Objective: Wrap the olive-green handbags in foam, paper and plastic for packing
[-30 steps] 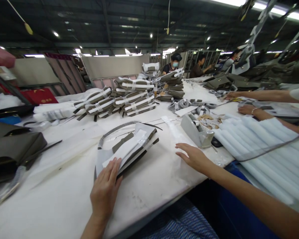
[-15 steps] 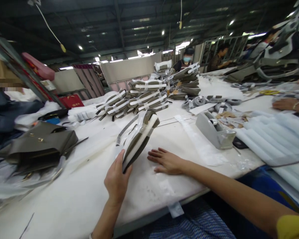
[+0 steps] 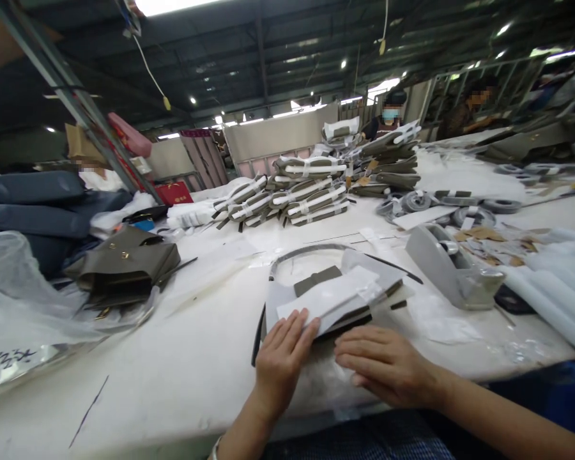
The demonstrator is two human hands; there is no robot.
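A flat, folded olive-grey bag piece (image 3: 318,279) with a white sheet (image 3: 335,295) over it lies on the white table in front of me. Its thin dark strap (image 3: 311,248) curves round behind it, and grey wrapping shows at its sides. My left hand (image 3: 283,358) rests on the near left end of the white sheet, fingers stretched out flat. Just right of it, my right hand (image 3: 388,364) lies at the bag piece's near edge with straight fingers side by side. Whether the right fingertips touch the piece I cannot tell.
A grey tape dispenser (image 3: 453,268) stands to the right, beside pale foam sheets (image 3: 551,281). Stacked wrapped olive pieces (image 3: 311,191) fill the back, near rolled grey straps (image 3: 416,201). An olive handbag (image 3: 129,265) sits on the left. A masked person (image 3: 388,118) is across the table.
The bag piece, held up on edge in my left hand before, now lies flat with its white sheet upward. My right hand has come close to it. The view has swung left.
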